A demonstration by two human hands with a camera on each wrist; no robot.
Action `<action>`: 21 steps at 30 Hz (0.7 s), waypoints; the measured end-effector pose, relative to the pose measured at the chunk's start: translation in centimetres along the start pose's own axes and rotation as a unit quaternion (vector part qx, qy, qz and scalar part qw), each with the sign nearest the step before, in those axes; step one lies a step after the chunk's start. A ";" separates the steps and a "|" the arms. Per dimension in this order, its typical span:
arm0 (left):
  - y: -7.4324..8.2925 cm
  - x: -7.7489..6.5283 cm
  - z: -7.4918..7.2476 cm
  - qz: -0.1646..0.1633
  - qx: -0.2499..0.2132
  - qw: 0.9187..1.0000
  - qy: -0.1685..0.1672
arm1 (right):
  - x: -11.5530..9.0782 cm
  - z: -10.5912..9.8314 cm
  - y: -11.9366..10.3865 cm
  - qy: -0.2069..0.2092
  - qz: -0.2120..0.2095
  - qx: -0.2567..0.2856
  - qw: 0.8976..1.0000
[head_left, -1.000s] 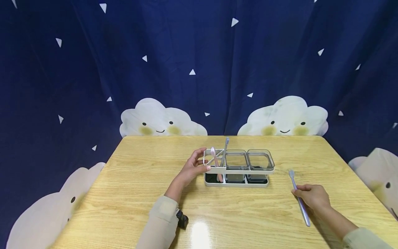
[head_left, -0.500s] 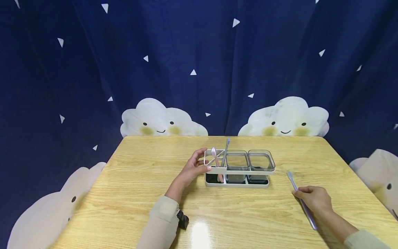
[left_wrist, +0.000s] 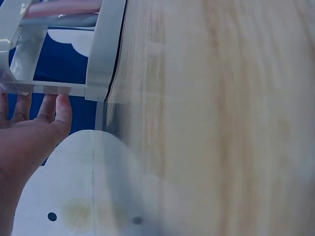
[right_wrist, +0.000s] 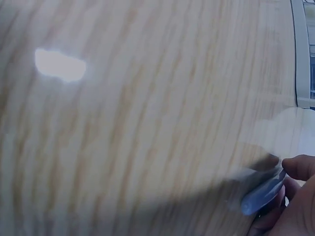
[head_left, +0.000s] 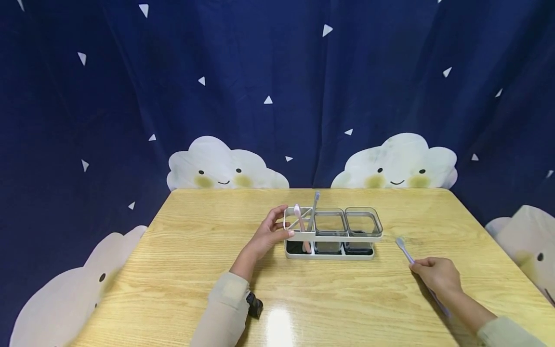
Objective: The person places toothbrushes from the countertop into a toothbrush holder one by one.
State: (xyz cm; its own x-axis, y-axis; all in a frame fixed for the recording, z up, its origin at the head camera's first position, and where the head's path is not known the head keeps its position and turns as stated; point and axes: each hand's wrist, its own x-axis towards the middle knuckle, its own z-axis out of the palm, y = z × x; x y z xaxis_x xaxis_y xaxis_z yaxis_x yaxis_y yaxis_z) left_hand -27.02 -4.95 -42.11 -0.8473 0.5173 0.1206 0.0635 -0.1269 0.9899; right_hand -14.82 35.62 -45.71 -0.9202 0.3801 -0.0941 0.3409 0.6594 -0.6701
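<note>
My left hand point(head_left: 265, 237) holds the left end of a white toothbrush holder point(head_left: 338, 238), thumb at the front and fingers round the far side. In the left wrist view its fingertips lie on the holder's end bar point(left_wrist: 64, 89). A pink toothbrush point(head_left: 301, 224) and a grey-blue toothbrush point(head_left: 313, 214) stand tilted in the holder's left section. Over to the right, my right hand point(head_left: 439, 276) pinches a purple toothbrush point(head_left: 404, 249) by its handle, head pointing toward the holder. In the right wrist view the handle's end point(right_wrist: 256, 200) sticks out beneath the fingers.
Two clear cups point(head_left: 363, 222) fill the holder's middle and right sections. The holder stands on a wooden table point(head_left: 195, 231), with a dark blue curtain point(head_left: 243, 62) printed with clouds behind it. A black wrist device point(head_left: 255, 305) is on my left wrist.
The purple toothbrush has turned in my right hand: its head has swung left toward the holder and its handle end right, under the forearm. My left hand keeps its place on the holder.
</note>
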 end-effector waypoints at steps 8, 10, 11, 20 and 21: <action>0.0 0.1 -0.1 0.005 -0.004 1.000 -0.008 | 0.0 0.0 -0.1 0.042 0.013 0.030 0.999; -0.1 0.1 -0.1 0.010 -0.006 1.000 -0.006 | -0.1 -0.1 -0.3 0.047 0.021 0.044 0.998; -0.2 0.2 -0.1 0.012 -0.007 1.000 -0.005 | -0.2 -0.1 -0.4 0.049 0.024 0.047 0.997; -2.8 1.4 -0.9 0.011 -0.015 1.000 0.004 | -0.8 -1.5 -1.2 0.049 0.025 0.117 0.992; -2.9 1.4 -0.9 0.011 -0.015 1.000 0.006 | -0.8 -1.6 -1.3 0.048 0.027 0.124 0.991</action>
State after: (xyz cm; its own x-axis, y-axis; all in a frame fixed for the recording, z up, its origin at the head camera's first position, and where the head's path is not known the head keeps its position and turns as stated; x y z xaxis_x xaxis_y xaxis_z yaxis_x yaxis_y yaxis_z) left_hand -28.87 -4.66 -44.88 -0.8516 0.5047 0.1415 0.0670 -0.1630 0.9844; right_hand -14.24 35.57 -43.59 -0.8757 0.4775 -0.0720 0.3198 0.4619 -0.8272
